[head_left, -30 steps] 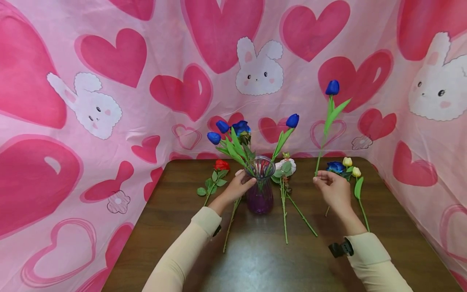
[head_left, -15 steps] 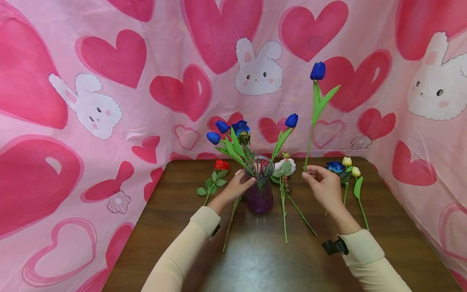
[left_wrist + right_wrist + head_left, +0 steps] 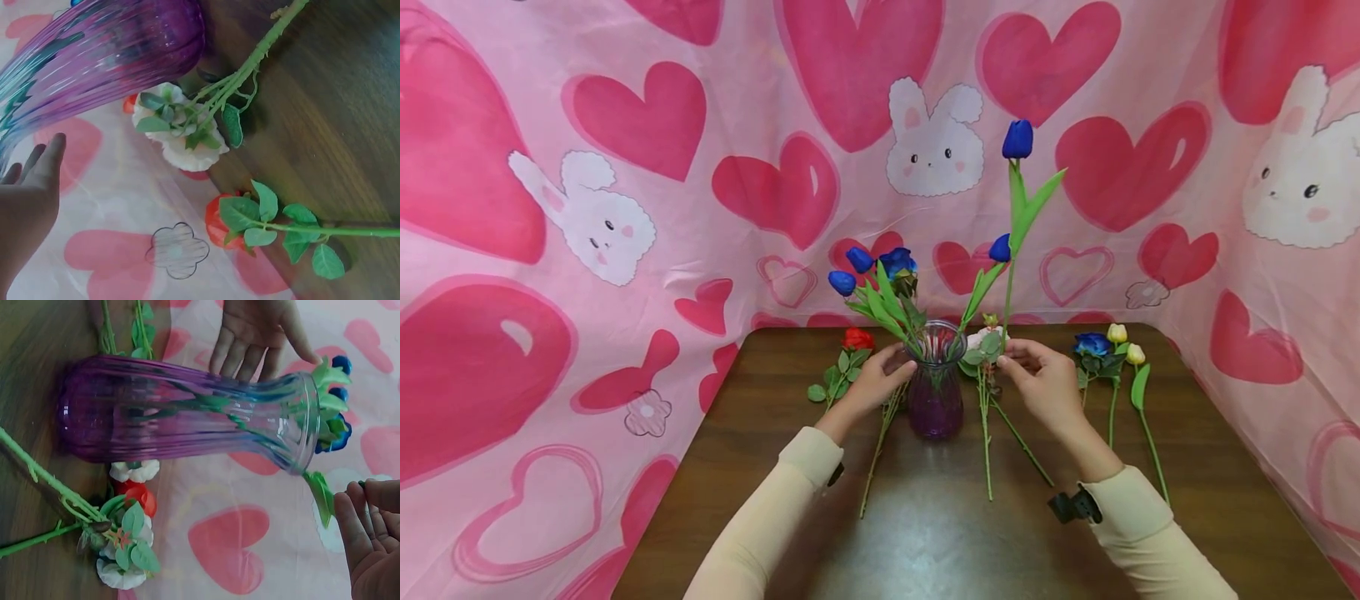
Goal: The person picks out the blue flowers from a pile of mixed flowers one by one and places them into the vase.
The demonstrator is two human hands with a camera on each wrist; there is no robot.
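Note:
Pinched in my right hand [image 3: 1045,387] is the stem of a blue tulip [image 3: 1017,140], upright to the right of the vase with its bloom high above the rim. The glass vase [image 3: 936,408], purple at the base and clear at the top, stands on the table. In it are two blue tulips [image 3: 842,283] and a blue rose [image 3: 897,263] leaning left, and another blue tulip [image 3: 1000,248] leaning right. My left hand [image 3: 874,385] is beside the vase's neck; the right wrist view shows its fingers [image 3: 234,359] extended, not wrapped around the glass.
On the wooden table [image 3: 925,533] lie a red rose [image 3: 857,338] left of the vase and white flowers [image 3: 983,340] behind it on the right. A blue rose [image 3: 1093,344] and yellow tulips [image 3: 1135,354] lie farther right. A heart-patterned cloth [image 3: 760,108] hangs behind.
My right hand has carried the blue tulip leftward toward the vase, its bloom rising. My left hand has drawn slightly back from the vase's neck.

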